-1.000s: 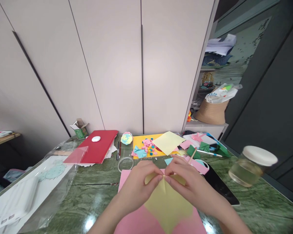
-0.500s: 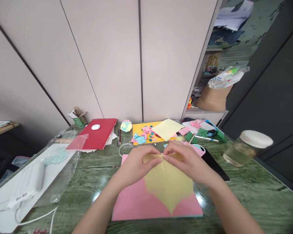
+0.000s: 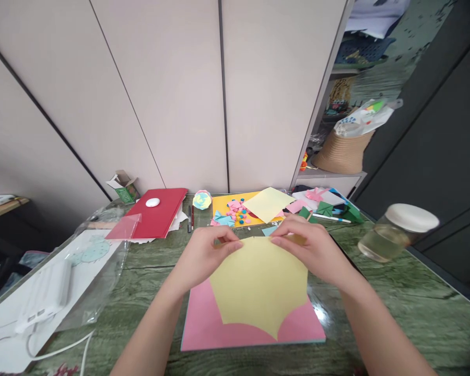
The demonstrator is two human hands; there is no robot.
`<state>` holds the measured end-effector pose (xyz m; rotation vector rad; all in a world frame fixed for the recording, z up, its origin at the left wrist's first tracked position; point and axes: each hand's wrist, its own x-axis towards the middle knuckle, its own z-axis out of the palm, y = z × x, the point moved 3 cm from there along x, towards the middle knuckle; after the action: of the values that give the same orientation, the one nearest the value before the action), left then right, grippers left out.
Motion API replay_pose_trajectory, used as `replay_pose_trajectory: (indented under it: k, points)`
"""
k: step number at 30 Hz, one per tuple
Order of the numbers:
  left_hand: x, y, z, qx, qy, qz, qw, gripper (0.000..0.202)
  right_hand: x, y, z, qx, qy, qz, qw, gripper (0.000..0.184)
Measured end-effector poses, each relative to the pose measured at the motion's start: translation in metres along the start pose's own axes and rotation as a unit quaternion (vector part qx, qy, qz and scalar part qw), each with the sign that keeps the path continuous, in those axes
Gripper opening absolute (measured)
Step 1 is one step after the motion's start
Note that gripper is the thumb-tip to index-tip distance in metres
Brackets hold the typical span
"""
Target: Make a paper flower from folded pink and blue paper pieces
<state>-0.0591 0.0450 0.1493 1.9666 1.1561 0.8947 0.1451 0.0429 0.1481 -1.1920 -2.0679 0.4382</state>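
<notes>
A sheet of yellow paper (image 3: 258, 284) with scalloped, pointed lower edges is spread between my hands. My left hand (image 3: 207, 256) pinches its upper left edge between thumb and fingers. On the upper right edge, my right hand (image 3: 305, 248) has a like pinch. A small notch shows at the middle of the top edge. Beneath the yellow paper lies a pink paper stack (image 3: 207, 334), its lower corners uncovered. How far the yellow paper stands off the stack I cannot tell.
Behind my hands lie a pale yellow sheet (image 3: 269, 204), paper scraps (image 3: 237, 209) and green folded paper (image 3: 325, 209). A lidded jar (image 3: 395, 232) stands right. To the left are a red folder (image 3: 156, 211), a white power bank (image 3: 47, 292) and a cable (image 3: 60, 352).
My hands have moved apart along the top edge. The yellow paper, bent at its middle before, is now spread wider and flatter.
</notes>
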Motion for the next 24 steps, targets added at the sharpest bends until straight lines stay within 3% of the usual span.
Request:
replay_pose_trajectory:
  k: [6,11,14,19,24]
  points:
    - [0.001,-0.003,-0.004,0.016,0.022,-0.001,1.000,0.021,0.001,0.003,-0.001,0.027,-0.014,0.027,0.999,0.021]
    - [0.007,-0.019,-0.013,-0.009,0.007,-0.033,0.999,0.020,0.004,0.028,-0.005,0.075,-0.061,0.114,0.989,0.023]
    - [0.009,-0.027,-0.021,0.001,0.023,-0.037,0.999,0.027,0.005,0.042,-0.011,0.122,-0.025,0.156,0.980,0.028]
    - [0.010,-0.032,-0.029,-0.082,0.059,-0.020,0.995,0.028,0.007,0.051,-0.019,0.169,0.040,0.160,0.972,0.028]
    - [0.007,-0.030,-0.034,-0.034,0.138,0.010,0.990,0.020,0.006,0.055,-0.020,0.190,0.097,0.165,0.963,0.025]
